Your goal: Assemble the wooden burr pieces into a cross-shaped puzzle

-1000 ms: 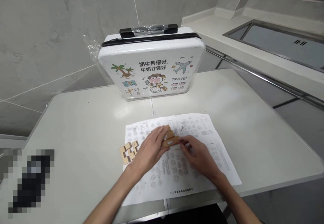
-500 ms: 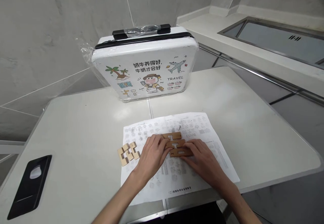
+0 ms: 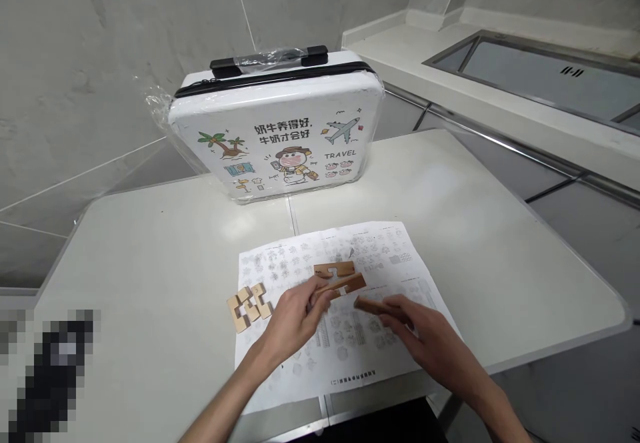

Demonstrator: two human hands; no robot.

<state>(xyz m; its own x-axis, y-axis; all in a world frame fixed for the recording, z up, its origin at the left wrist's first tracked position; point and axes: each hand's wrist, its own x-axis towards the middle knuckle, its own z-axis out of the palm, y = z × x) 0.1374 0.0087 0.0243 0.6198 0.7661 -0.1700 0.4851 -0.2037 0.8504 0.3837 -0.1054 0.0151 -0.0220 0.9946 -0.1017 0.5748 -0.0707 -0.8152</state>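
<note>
My left hand pinches the left end of a brown notched wooden puzzle piece, which is tilted up over the printed sheet. Just behind it, a second brown notched piece lies flat on the paper. A third wooden piece is in my right hand, gripped by its right end and turned edge-on, so its slot is hidden. Several paler notched wooden pieces sit together at the sheet's left edge.
A white cartoon suitcase in clear plastic stands at the back of the folding table. A dark pixelated object is at the lower left. A counter with a sink is at the right.
My hands have moved apart. My right hand has lifted the slotted piece off the paper to the right, and my left hand has tilted the middle notched piece up. The view has shifted slightly.
</note>
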